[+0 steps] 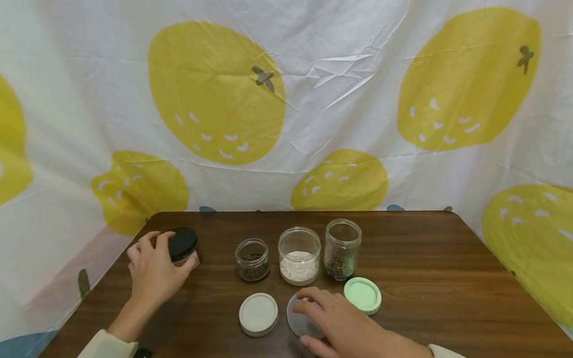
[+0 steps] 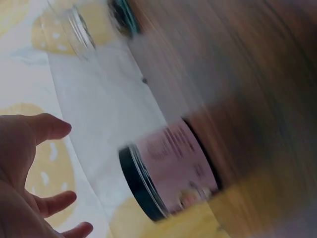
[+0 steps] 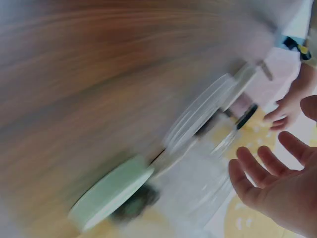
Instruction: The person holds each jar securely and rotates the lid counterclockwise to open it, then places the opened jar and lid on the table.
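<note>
My left hand [image 1: 156, 271] is at the table's left, its fingers spread beside a squat jar with a black lid [image 1: 182, 241]. The left wrist view has a gap between the fingers and that jar, whose label [image 2: 173, 166] is pink. My right hand [image 1: 333, 320] hovers over a translucent grey lid [image 1: 299, 318], partly hiding it; in the right wrist view its fingers [image 3: 252, 168] hold nothing. Behind it stand a wide glass jar of white grains [image 1: 300, 266] and a taller glass jar [image 1: 342, 248] with dark bits at the bottom.
A small open jar with dark contents [image 1: 252, 261] stands left of the wide one. Nearer me lie a white lid [image 1: 258, 314] and a mint green lid [image 1: 363, 296]. A lemon-print cloth [image 1: 340, 124] hangs behind the brown wooden table [image 1: 447, 278].
</note>
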`<state>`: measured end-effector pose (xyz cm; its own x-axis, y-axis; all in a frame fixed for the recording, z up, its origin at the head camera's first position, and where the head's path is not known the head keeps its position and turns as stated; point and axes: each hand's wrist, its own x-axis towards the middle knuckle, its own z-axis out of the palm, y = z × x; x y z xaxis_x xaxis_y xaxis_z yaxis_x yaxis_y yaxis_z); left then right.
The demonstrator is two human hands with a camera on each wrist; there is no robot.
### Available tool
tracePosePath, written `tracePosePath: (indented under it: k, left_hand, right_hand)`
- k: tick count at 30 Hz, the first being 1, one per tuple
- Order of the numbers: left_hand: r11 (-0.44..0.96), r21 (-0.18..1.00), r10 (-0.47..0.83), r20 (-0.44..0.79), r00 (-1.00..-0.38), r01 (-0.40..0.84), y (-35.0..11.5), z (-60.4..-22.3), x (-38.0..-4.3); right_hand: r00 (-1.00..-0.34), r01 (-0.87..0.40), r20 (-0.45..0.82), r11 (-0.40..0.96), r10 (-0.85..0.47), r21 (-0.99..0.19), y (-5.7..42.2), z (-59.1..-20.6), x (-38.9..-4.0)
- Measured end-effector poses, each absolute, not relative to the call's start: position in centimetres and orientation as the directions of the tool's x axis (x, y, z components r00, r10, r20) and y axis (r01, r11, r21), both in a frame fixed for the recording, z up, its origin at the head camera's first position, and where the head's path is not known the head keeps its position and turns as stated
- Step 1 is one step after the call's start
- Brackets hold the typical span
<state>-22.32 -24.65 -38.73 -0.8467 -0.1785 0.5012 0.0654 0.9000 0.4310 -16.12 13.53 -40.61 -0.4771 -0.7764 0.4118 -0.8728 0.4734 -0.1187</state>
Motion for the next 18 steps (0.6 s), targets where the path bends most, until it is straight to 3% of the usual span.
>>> tracePosePath:
  k: [4,11,18]
  left_hand:
    - [0.87,0.493,-0.242,0.416,-0.877,-0.006,-26.6,-39.0,-22.7]
    - [0.82,0.573,-0.197,0.301,-0.933,0.012,-29.3,-39.8,-23.9]
    - [0.761,0.647,-0.202,0.159,-0.966,-0.053,-30.0,-40.4,-25.0]
  right_hand:
    - [-0.479,-0.85,0.493,0.523,-0.726,-0.057,17.2,-40.4,-15.6]
    - [-0.597,-0.729,0.549,0.681,-0.584,-0.069,21.2,-39.9,-15.3]
    - [-0.674,-0.606,0.564,0.794,-0.478,-0.05,23.9,-40.0,-15.5]
